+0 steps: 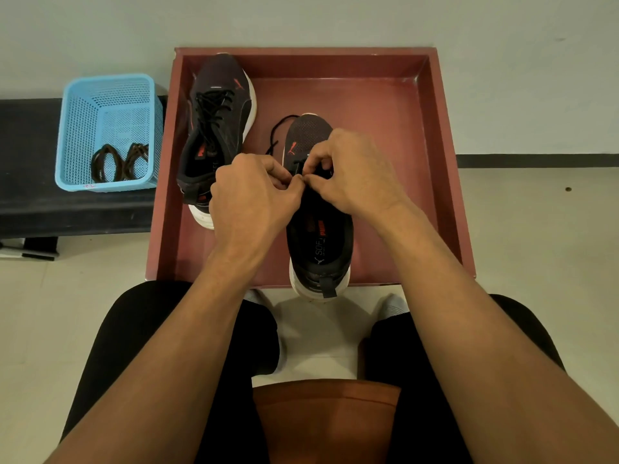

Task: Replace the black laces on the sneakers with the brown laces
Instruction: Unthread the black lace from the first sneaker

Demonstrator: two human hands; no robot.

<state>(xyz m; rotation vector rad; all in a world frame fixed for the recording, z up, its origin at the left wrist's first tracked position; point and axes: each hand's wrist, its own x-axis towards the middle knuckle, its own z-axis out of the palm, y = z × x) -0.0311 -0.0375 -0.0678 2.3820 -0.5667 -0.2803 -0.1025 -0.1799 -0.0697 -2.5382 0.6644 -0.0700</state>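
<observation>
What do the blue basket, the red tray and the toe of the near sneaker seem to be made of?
Blue basket: moulded plastic, smooth; its walls are a fine perforated grid.
Red tray: probably painted wood or metal, matte; the paint looks scuffed and uneven.
Near sneaker toe: dark knit mesh textile, showing a dotted weave.

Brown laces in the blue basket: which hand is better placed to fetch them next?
Probably the left hand: the blue basket with the brown laces stands left of the tray, nearer it; the right hand would reach across.
</observation>
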